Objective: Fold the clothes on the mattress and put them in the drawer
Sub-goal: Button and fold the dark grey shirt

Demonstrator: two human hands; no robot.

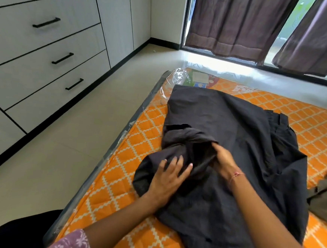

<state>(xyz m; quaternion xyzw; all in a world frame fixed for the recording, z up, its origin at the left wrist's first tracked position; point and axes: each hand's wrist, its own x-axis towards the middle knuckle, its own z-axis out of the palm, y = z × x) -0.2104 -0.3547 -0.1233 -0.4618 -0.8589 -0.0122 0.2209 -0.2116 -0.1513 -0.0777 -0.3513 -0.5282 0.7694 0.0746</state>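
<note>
Drawers (46, 59) with black handles line the wall left of the orange patterned mattress (127, 172), closed. Spread across the mattress lies a black garment (235, 141), one part bunched near its middle. An olive cloth (325, 197) sits at the right edge. Left hand (169, 181) rests flat on the garment, fingers spread; right hand (223, 158) pinches the bunched fabric.

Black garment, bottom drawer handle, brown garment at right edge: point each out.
black garment (236, 129): head view, on the flat middle of the cloth.
bottom drawer handle (74, 84): head view, on the middle of the black bar.
brown garment (325, 197): head view, on the crumpled part at the frame's right edge.
</note>
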